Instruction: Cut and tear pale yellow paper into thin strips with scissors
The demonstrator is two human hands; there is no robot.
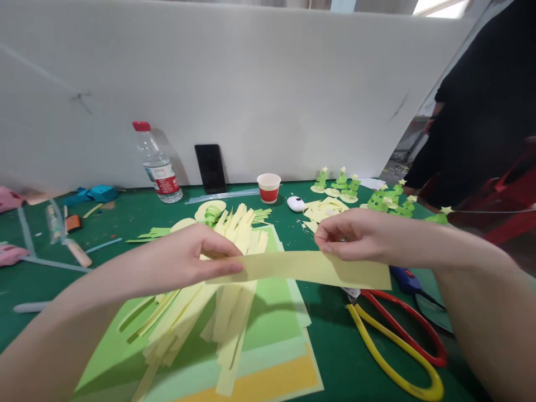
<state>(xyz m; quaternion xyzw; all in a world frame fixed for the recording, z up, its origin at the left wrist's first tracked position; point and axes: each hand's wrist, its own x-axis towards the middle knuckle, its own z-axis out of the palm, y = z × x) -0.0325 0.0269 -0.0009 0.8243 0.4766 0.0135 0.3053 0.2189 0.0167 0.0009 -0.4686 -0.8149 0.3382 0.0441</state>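
A pale yellow paper strip is stretched level between my two hands. My left hand pinches its left end between thumb and fingers. On the right, my right hand has its fingertips closed at the strip's upper edge. Below lies a heap of cut yellow strips on stacked green, mint and orange paper sheets. Scissors with one red and one yellow handle rest under my right forearm, their blades mostly hidden by the strip.
A water bottle, a black phone and a paper cup stand along the white panel. Small green paper trees stand at the back right, near a white earbud case. A person in black is at the right.
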